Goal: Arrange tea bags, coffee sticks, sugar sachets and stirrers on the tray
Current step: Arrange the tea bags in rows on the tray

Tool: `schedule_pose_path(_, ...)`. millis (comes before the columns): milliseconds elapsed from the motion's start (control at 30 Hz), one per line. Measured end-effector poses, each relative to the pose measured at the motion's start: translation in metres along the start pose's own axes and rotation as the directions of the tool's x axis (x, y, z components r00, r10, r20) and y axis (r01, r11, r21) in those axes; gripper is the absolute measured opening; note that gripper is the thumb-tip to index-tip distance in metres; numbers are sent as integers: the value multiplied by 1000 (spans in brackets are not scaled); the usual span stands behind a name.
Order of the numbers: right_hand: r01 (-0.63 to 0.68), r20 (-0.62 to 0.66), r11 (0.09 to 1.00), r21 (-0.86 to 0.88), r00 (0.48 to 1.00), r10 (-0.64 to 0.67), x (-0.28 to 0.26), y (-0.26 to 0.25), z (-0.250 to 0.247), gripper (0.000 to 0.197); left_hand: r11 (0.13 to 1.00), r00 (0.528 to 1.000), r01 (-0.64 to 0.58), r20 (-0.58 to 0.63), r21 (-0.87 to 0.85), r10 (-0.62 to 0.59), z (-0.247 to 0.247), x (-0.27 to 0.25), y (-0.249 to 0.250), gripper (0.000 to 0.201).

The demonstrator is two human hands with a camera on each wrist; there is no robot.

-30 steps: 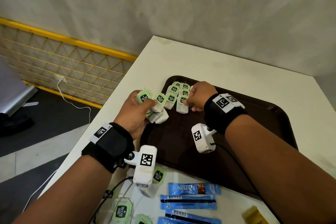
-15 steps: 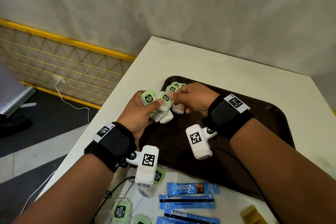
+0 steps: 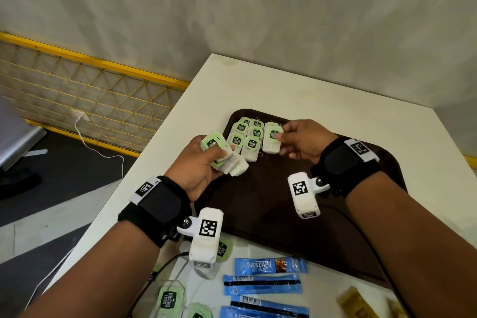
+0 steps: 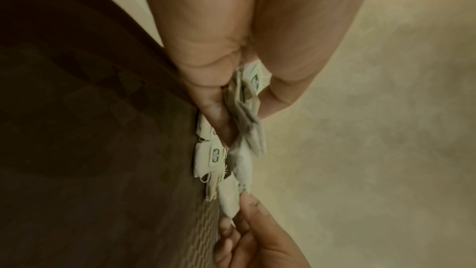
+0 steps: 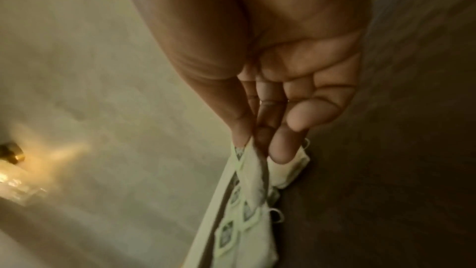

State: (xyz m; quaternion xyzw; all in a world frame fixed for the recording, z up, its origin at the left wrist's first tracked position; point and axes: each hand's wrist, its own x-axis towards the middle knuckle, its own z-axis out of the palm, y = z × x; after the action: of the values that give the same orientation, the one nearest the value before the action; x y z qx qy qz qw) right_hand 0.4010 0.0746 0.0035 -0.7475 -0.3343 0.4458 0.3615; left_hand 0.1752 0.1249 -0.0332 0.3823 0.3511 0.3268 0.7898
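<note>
Tea bags (image 4: 247,97) in left hand (image 4: 231,52)

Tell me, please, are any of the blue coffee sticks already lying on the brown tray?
No, the blue coffee sticks all lie on the white table, beside the tray.

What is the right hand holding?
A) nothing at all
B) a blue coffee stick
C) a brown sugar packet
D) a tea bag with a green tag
D: the right hand pinches a tea bag with a green tag at the far left corner of the brown tray, next to the tea bags already laid there, while the blue coffee sticks lie untouched on the table.
</note>
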Motion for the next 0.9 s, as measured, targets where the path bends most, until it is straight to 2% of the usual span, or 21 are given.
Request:
schedule_pose_path(100, -57, -23, 990, -126, 998, 55, 3, 9, 4, 14, 1000, 1000, -2, -6, 2, 2, 1, -1, -1, 23)
schedule_pose_path(233, -136, -84, 975, -176, 989, 123, 8, 12, 11, 17, 1000, 1000, 2, -4, 20, -2, 2, -2, -3, 24)
schedule_pose_path(333, -148, -100, 963, -223, 987, 128, 7, 8, 15, 17, 999, 1000, -3, -16, 32, 4, 1, -3, -4, 23)
schedule_pose_path(433, -150, -95, 922, -358, 988, 124, 5, 6, 16, 24, 999, 1000, -21, -17, 47, 22, -1, -4, -4, 22)
schedule_pose_path(500, -104, -133, 851, -515, 990, 40, 5, 5, 16, 27, 997, 999, -34, -7, 68, 35, -1, -5, -4, 22)
schedule_pose_path(567, 6, -156, 813, -583, 980, -120, 3, 1, 18, 27, 994, 999, -50, 5, 94, 50, -1, -6, -3, 20)
schedule_pose_path(633, 141, -38, 884, -445, 984, -176, -6, -6, 28, 26, 992, 998, -64, 22, 107, 62, -1, -6, -3, 17)
schedule_pose_path(700, 178, 157, 956, -235, 977, -143, -17, -11, 43, 22, 991, 996, -77, 46, 110, 72, 0, -6, -4, 15)
schedule_pose_path(733, 188, 219, 965, -183, 965, -147, -22, -13, 50, 22, 991, 996, -79, 52, 104, 74, 0, -6, -4, 16)
schedule_pose_path(767, 213, 237, 964, -157, 956, -173, -24, -15, 56, 23, 993, 996, -73, 50, 96, 68, 0, -6, -4, 21)
schedule_pose_path(833, 271, 180, 955, -122, 952, -247, -23, -17, 64, 23, 992, 997, -63, 55, 109, 57, 0, -8, -5, 32)
schedule_pose_path(900, 318, 129, 942, -105, 944, -304, -19, -18, 68, 21, 984, 995, -64, 87, 167, 50, -2, -11, -6, 33)
